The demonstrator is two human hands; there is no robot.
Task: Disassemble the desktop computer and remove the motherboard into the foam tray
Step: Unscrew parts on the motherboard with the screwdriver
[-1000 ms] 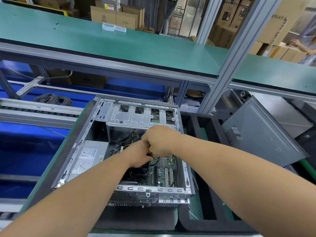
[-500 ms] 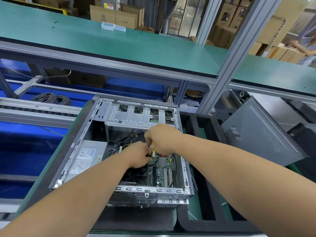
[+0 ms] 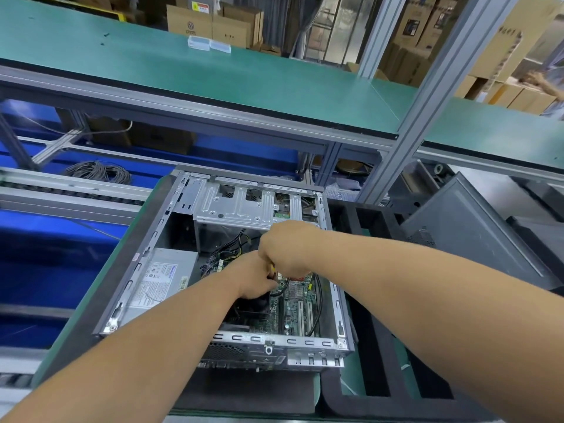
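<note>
Power supply sits in the left part of the open computer case, which lies on its side on the green surface. Drive cage occupies the far end. Left hand reaches into the case middle, fingers curled around a small reddish-yellow part just above the motherboard; the part cannot be identified. Right hand is touching the left from the far side, fingers curled down on the same spot. The motherboard is seated in the case's near right portion. Black foam tray lies just right of the case; a grey side panel leans further right.
</note>
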